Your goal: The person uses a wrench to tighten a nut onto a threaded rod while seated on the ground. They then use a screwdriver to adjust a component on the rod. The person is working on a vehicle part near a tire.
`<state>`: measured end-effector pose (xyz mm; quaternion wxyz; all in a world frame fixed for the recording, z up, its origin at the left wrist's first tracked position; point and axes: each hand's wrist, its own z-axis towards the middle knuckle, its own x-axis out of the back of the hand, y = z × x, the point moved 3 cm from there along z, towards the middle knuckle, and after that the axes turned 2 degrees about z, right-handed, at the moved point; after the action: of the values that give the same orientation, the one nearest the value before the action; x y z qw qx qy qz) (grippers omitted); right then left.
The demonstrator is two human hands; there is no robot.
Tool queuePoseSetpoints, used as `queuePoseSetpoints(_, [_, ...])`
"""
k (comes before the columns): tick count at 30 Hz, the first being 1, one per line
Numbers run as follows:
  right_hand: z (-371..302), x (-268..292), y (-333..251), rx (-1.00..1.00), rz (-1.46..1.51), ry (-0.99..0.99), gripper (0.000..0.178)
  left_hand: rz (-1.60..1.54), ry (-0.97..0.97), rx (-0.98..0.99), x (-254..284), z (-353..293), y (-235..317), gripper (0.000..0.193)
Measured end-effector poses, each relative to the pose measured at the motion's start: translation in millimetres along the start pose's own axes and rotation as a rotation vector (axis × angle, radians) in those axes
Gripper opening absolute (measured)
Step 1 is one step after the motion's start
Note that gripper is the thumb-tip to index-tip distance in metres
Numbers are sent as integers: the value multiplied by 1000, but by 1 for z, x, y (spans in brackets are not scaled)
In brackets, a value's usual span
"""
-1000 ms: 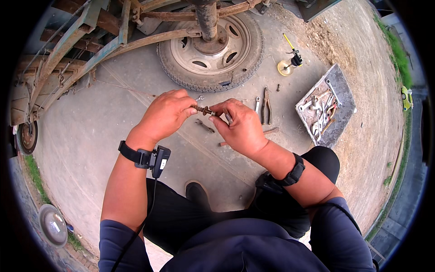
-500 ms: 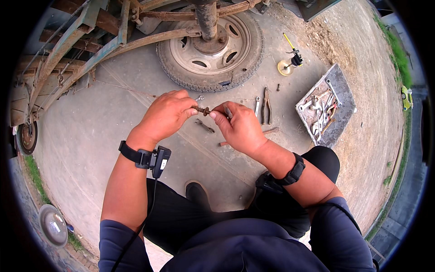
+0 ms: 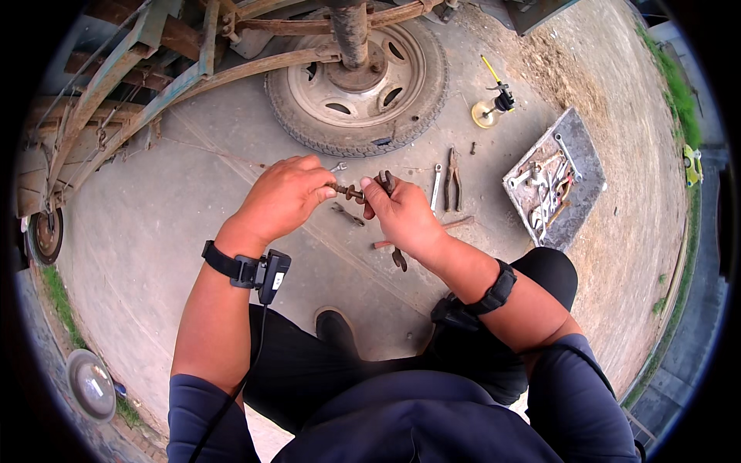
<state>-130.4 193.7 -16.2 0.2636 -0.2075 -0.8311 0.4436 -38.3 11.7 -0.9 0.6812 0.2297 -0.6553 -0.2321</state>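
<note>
My left hand (image 3: 285,193) pinches one end of a rusty threaded bolt (image 3: 342,188), which points right and carries a rusty washer or nut along its shank. Closed at the bolt's other end, my right hand (image 3: 403,216) has a dark, rusty open-end wrench (image 3: 399,260) in its palm; one jaw shows above the fingers and the other below the hand. Its thumb and fingertips meet the bolt's right end, partly hiding it. Below the hands a small dark tool (image 3: 349,215) lies on the concrete, and a rusty hammer-like bar (image 3: 461,222) lies partly behind my right hand.
Ahead lies a wheel (image 3: 309,127) beneath a rusty vehicle frame (image 3: 255,81). Right of my hands are a combination wrench (image 3: 438,185), pliers (image 3: 454,181) and a small bolt (image 3: 473,147). Farther right stand an oil can (image 3: 485,116) and a metal tray (image 3: 590,177) of tools.
My right hand has turned and shifted slightly, so both wrench ends now show. More of the bolt's right end is exposed; my left hand has stayed nearly still.
</note>
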Motion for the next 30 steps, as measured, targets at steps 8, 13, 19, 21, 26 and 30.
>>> queuePoseSetpoints(8, [-5,3,-1,93,189,-10,21,0,0,13,2,1,0,14])
queuePoseSetpoints(13, [-12,7,-7,201,41,23,23,4,14,18,1,0,-2,14])
queuePoseSetpoints(19, [-11,5,-3,326,-69,90,24,0,14,5,2,1,0,14])
queuePoseSetpoints(21, [-13,5,-7,336,-104,93,24,-5,12,13,2,0,-1,14])
queuePoseSetpoints(26, [-13,6,-6,318,-93,78,24,1,-4,59,2,1,0,14])
queuePoseSetpoints(30, [-14,5,-4,263,-22,116,23,8,-10,53,2,1,0,15])
